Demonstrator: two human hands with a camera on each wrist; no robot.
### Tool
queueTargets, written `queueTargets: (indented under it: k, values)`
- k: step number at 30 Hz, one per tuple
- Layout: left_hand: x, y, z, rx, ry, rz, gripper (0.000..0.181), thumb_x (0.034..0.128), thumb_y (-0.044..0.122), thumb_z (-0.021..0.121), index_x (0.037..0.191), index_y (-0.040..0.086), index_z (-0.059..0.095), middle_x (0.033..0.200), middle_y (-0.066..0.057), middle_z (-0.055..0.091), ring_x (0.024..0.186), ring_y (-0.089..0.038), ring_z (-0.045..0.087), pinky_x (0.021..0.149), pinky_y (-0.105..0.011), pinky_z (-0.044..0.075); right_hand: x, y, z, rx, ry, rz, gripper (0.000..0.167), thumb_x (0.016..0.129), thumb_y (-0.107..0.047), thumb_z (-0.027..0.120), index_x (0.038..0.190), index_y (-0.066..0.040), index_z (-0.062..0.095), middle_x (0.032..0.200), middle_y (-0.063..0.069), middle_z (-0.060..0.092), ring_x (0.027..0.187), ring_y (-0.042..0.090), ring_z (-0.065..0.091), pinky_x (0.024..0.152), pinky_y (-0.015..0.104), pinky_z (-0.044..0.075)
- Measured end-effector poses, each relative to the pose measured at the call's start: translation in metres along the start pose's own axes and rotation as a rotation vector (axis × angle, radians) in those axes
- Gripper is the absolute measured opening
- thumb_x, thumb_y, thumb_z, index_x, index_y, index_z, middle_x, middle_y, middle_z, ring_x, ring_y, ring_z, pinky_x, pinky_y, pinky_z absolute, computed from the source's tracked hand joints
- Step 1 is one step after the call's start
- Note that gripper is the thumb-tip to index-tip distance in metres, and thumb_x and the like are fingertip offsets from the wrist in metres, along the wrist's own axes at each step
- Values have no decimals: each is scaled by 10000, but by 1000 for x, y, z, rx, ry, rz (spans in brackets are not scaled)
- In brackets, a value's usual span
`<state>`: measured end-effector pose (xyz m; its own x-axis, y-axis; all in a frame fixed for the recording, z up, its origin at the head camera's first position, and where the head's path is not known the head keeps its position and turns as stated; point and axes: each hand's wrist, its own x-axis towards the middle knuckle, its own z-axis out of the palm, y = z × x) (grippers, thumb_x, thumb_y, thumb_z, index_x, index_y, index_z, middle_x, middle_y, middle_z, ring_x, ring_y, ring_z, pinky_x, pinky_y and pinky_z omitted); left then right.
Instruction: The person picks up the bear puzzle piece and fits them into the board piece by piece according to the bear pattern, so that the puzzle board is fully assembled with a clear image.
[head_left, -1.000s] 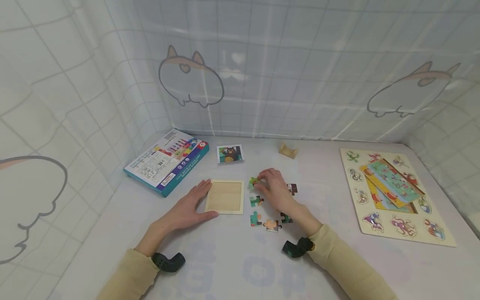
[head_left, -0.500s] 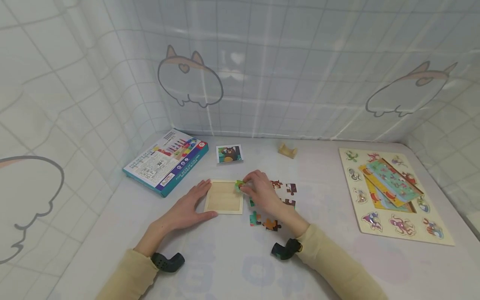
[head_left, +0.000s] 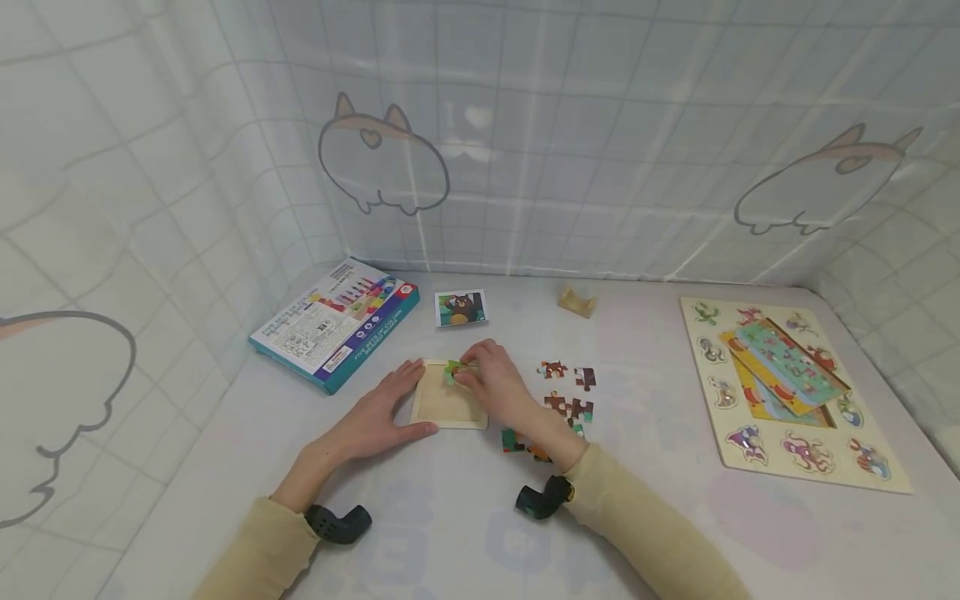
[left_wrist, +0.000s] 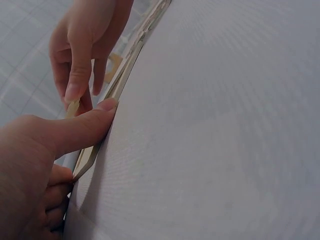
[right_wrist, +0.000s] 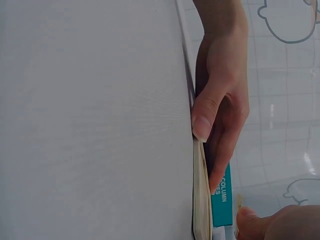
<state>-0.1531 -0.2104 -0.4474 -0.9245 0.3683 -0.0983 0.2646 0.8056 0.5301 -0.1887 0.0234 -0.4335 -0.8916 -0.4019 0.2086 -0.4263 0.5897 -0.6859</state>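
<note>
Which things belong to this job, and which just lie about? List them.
In use:
held green puzzle piece; wooden tray; loose puzzle pieces; bear card, probably the guide.

Lying about, apparently:
teal-edged box; small wooden stand; animal board; cards on it.

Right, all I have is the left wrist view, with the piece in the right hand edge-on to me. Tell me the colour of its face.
Observer: The head view shows green on the upper face of the piece.

Operator: Good. Tell me what lies past the far edge of the frame.

Observer: In the head view, a small card with a bear on it lies there, apart from the frame.

Operator: Now give me what's on the table off to the left of that card.

Observer: A flat box with a teal edge, again in the head view.
</note>
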Motion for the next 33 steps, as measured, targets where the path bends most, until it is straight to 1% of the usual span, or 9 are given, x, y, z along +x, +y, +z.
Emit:
queueTargets:
  k: [6,11,14,19,21,26,30,33]
  values:
    - [-1,1,-1,-7,-1,0,1002,847,619,690,1601,146,230,1677,-54,178,1542,-338,137,1203,-611,221,6,-4,7,-9,-4,-13,228,978,-194,656,1115,-12,650,1182,124,593,1125,269,549,983,411,495]
    - [-1,1,-1,-3,-1,2,1005,846,619,692,1603,149,226,1678,-55,174,1542,-342,138,1198,-619,228,11,-7,13,-24,-20,0,244,982,-205,649,1122,-5,654,1191,138,587,1129,283,550,992,414,492]
    - [0,1,-1,1,4,5,1005,844,620,694,1603,155,227,1677,-53,177,1542,-337,139,1196,-619,233,13,-7,17,-55,-28,7,251,984,-222,643,1125,-15,658,1204,133,587,1134,276,547,1002,411,488]
    - [0,0,0,8,7,15,1004,843,628,690,1602,155,233,1674,-50,188,1544,-326,137,1201,-606,234,15,-6,22,-111,-26,-13,252,972,-240,658,1104,-25,670,1184,111,603,1112,268,540,990,415,482]
    - [0,1,0,4,7,16,1002,842,625,693,1600,154,238,1674,-48,192,1544,-324,137,1203,-604,232,14,-6,23,-120,-18,-31,248,966,-234,668,1093,-21,673,1169,112,609,1102,277,539,983,425,478]
    - [0,0,0,2,6,12,998,842,629,691,1599,159,242,1675,-41,189,1546,-322,132,1201,-611,229,14,-5,25,-154,-16,-51,236,969,-231,667,1090,-29,670,1187,106,590,1121,279,522,1018,449,459]
    - [1,0,0,4,2,9,1007,838,643,685,1601,162,237,1677,-36,181,1547,-318,125,1200,-613,227,13,-4,27,-158,-16,-54,223,967,-218,673,1090,-33,666,1205,100,566,1134,279,499,1056,487,433]
    - [1,0,1,7,2,10,1012,834,653,681,1600,163,239,1677,-36,182,1547,-318,126,1198,-616,230,12,-2,29,-159,-3,-67,219,964,-213,678,1097,-40,665,1197,97,559,1127,279,493,1057,510,427]
